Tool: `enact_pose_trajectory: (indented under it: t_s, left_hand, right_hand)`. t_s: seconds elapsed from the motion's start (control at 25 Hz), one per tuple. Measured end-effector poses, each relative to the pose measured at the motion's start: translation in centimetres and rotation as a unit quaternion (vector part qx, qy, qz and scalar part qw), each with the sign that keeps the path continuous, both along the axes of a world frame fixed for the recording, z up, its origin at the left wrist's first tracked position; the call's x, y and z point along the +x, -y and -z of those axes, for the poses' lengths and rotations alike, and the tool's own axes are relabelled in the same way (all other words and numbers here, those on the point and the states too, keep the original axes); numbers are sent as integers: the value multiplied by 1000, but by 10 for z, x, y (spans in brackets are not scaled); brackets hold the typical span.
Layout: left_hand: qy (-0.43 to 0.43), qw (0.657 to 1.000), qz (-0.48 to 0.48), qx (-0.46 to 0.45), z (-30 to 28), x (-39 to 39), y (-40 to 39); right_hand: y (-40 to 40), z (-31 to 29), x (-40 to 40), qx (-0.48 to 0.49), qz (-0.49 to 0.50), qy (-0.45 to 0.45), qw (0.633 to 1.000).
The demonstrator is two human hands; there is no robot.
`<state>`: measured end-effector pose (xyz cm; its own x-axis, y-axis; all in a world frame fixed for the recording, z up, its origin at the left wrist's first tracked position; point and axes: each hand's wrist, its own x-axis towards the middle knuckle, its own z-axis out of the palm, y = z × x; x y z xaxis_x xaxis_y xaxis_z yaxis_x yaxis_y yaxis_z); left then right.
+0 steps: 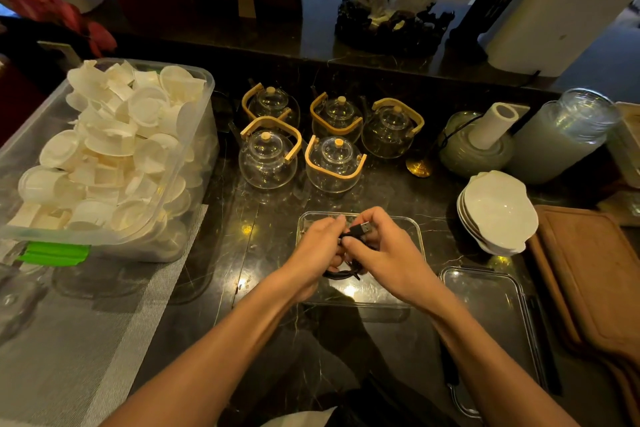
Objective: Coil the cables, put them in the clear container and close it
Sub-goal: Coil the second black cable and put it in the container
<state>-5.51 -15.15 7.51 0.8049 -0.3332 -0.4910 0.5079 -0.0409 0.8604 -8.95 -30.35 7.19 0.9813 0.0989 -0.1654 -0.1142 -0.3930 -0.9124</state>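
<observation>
A black cable with a USB plug is held above the clear container, which stands open on the dark counter. My left hand grips the coiled loops of the cable from the left. My right hand pinches the plug end, which sticks out between the thumb and fingers. Most of the coil is hidden between the two hands. The clear lid lies flat on the counter to the right of the container.
A big clear tub of white cups fills the left side. Several glass teapots stand behind the container. Stacked white dishes, a glass jar and wooden boards are on the right.
</observation>
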Motion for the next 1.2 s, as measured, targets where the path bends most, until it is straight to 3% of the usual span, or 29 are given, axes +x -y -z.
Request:
enact_pose_trajectory:
  t_s: [0.2,0.36,0.8,0.96,1.08,1.2]
  left_hand:
    - [-54,998,-13,-35,4,-1,-2]
    - [-71,996,-19,-41,7,0,-3]
    - [-81,994,23,-72,6,5,-11]
    - [-68,996,37,-36,6,3,-11]
    - [-112,991,56,-48,7,0,-9]
    - [-120,985,106,-72,9,-2,-3]
  right_hand:
    - [1,-11,2,-148,-43,31,987]
    - [-3,-17,-1,-200,-89,74,973]
    - [-10,-10,-6,-322,-96,204,919]
    - [-8,-14,-4,-220,-88,157,959]
    - [-10,-16,-3,-138,-78,107,982]
    - [-13,-17,0,-25,10,41,999]
